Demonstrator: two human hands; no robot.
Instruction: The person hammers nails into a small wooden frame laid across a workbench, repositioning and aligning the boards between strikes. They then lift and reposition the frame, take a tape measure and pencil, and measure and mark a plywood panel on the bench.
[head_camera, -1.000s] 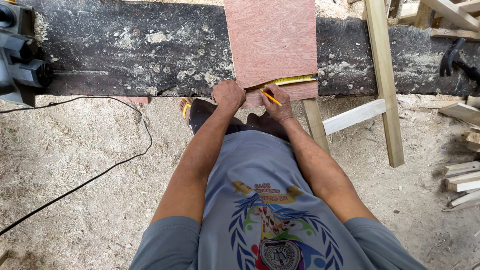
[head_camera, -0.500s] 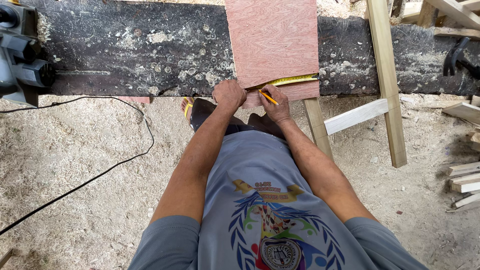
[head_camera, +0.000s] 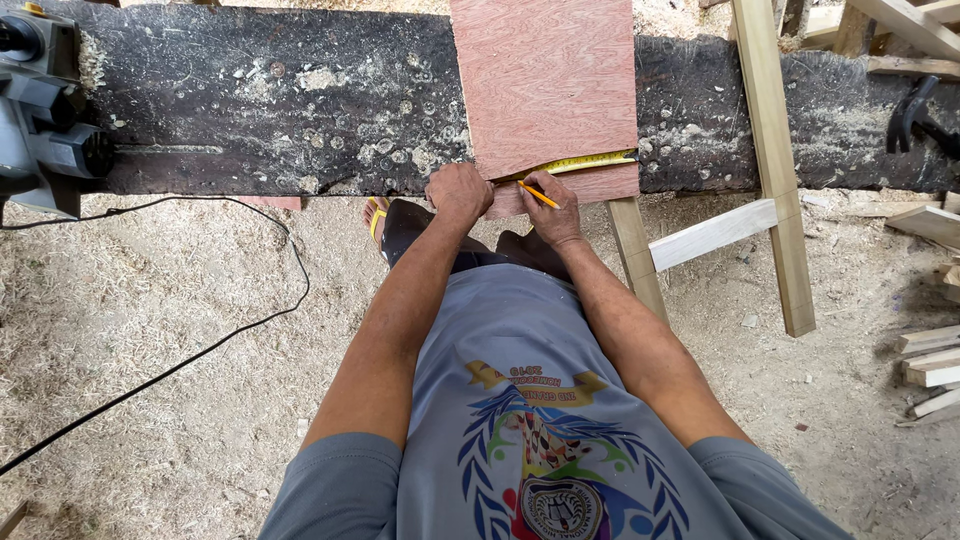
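Note:
A reddish plywood sheet (head_camera: 548, 85) lies across a dark, sawdust-flecked beam (head_camera: 270, 110). A yellow tape measure blade (head_camera: 585, 162) stretches along the sheet's near edge. My left hand (head_camera: 458, 192) presses down on the near left corner of the sheet, at the end of the tape. My right hand (head_camera: 552, 210) grips a yellow pencil (head_camera: 537, 194) with its tip on the plywood, just below the tape. Both hands sit close together at the sheet's near edge.
A grey power tool (head_camera: 42, 110) rests on the beam's left end, its black cord (head_camera: 200, 350) trailing over the sawdust floor. A pale wooden frame (head_camera: 765, 150) leans at right, a hammer (head_camera: 915, 115) lies far right, and wood offcuts (head_camera: 930, 365) lie below.
The hands, pencil and tape stay almost where they were; only the view shifts slightly.

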